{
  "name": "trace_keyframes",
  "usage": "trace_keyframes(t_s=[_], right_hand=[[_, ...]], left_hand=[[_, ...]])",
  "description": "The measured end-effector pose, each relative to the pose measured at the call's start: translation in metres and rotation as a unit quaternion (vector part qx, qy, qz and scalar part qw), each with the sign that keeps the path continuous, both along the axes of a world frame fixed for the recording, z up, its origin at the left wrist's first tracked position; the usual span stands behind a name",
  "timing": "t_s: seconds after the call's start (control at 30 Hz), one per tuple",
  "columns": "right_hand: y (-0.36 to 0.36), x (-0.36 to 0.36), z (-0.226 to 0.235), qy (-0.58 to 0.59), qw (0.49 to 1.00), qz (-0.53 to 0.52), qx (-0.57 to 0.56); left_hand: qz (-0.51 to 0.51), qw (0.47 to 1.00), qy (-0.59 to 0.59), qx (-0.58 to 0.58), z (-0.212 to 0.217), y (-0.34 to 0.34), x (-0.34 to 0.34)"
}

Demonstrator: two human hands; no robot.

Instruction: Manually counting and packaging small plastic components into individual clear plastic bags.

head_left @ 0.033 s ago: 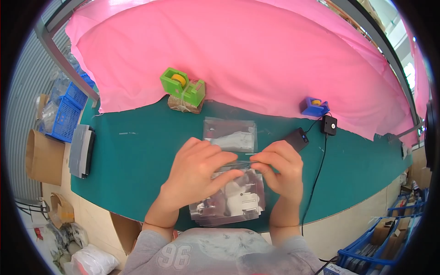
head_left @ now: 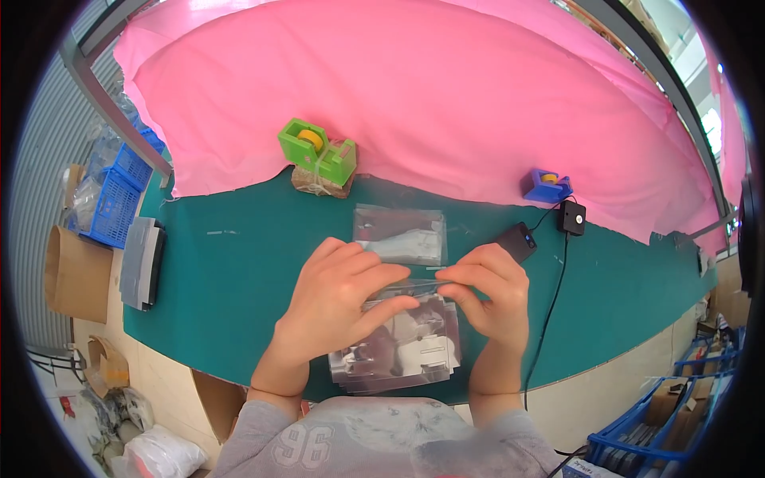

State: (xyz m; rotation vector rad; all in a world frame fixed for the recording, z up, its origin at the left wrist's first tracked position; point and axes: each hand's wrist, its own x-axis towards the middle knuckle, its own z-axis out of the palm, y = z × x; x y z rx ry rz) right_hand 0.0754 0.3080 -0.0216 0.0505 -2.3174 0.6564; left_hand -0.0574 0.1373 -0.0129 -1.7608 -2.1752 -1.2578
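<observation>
You are in a workshop, by the look of it: your green-topped bench [head_left: 231, 287] carries a green tape dispenser [head_left: 333, 163], a blue tape dispenser [head_left: 545, 188] and stacked clear plastic pieces [head_left: 386, 360], with blue plastic crates [head_left: 116, 209] nearby.

On my feed, the tabletop [head_left: 231, 279] is green and the cloth [head_left: 414, 95] solid pink. One tape dispenser [head_left: 335, 165] is bright green, the other dispenser [head_left: 545, 191] blue (both with yellow rolls [head_left: 311, 139]). I see clear, silvery-glinting plastic sheets [head_left: 414, 354], a grey shirt [head_left: 255, 438] with pale print, a lattice-patterned blue crate [head_left: 115, 211].
</observation>
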Motion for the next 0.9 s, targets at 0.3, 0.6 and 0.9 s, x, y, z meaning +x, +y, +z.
trace_keyframes(t_s=[0.3,0.6,0.9], right_hand=[[0.001,0.006,0.003,-0.036,0.987,0.034,-0.155],[0.004,0.000,-0.006,0.014,0.968,0.004,-0.251],[-0.004,-0.007,-0.005,-0.103,0.992,-0.057,-0.051]], left_hand=[[-0.029,0.997,-0.066,0.004,0.000,-0.006,-0.011],[-0.009,0.943,-0.314,0.107,-0.004,0.002,-0.011],[-0.064,0.983,-0.171,-0.006,-0.005,0.001,-0.002]])
